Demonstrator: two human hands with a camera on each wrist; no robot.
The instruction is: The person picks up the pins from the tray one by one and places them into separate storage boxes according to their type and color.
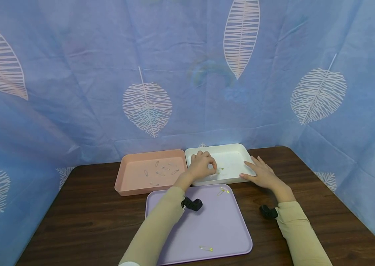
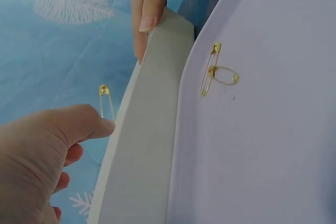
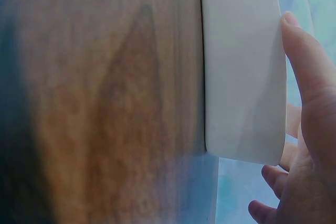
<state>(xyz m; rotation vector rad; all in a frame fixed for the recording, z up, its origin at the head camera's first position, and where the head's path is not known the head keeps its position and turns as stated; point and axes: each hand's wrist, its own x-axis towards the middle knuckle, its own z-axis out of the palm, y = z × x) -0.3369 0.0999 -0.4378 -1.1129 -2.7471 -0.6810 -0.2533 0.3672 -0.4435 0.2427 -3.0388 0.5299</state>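
Between thumb and fingers, my left hand pinches a gold safety pin over the white tray. The pin's clasp end sticks up past the thumb in the left wrist view; its lower end is hidden there. My right hand rests at the white tray's right front corner, its fingers spread and thumb on the rim. Two gold safety pins, overlapping or linked, lie on the lilac tray near its far right corner. Another gold safety pin lies near that tray's front edge.
A peach tray holding several silver safety pins stands left of the white tray, side by side. The lilac tray lies in front of both on a dark wooden table. Behind the table hangs a blue leaf-patterned cloth.
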